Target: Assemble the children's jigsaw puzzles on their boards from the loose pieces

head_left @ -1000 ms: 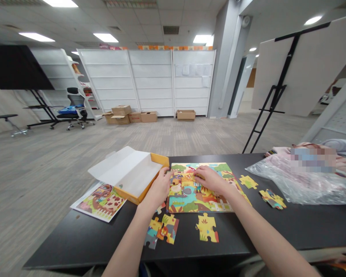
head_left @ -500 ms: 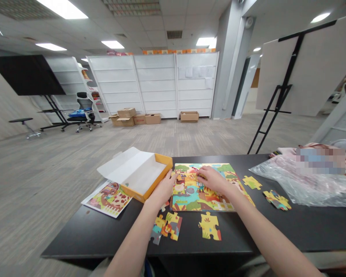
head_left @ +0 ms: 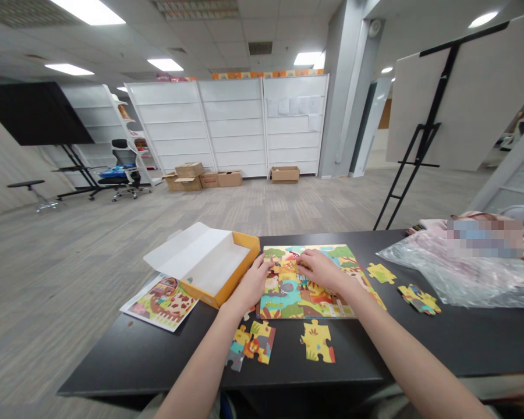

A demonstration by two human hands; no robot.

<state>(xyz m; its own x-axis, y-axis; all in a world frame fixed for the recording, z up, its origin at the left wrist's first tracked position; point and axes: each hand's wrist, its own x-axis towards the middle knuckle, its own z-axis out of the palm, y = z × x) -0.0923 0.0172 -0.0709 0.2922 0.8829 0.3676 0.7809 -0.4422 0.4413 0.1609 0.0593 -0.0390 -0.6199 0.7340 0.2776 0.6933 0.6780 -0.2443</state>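
Observation:
A colourful animal jigsaw puzzle (head_left: 283, 311) lies flat on the black table. Over its upper left part, a yellow-orange puzzle piece (head_left: 284, 268) sits between my two hands. My right hand (head_left: 319, 270) reaches in from the right, its bent fingertips closed at the piece's right edge. From the left, my left hand (head_left: 254, 283) has its curled fingers at the piece's other edge, beside the puzzle's left border. My fingers hide parts of the picture. Nearer me lie a yellow loose piece (head_left: 318, 342) and a lion piece (head_left: 262, 342) among others, partly overlapping.
An opened yellow box (head_left: 240, 273) with a white lid stands left of the puzzle, beside a printed farm picture sheet (head_left: 168, 299). More loose pieces (head_left: 419, 299) lie to the right, near a clear plastic bag (head_left: 458, 285). The table's front edge (head_left: 288, 382) runs below my forearms.
My left hand has moved slightly up and inward, its fingers reaching the piece's left side. My right hand stays nearly in place. The whole view has shifted a little.

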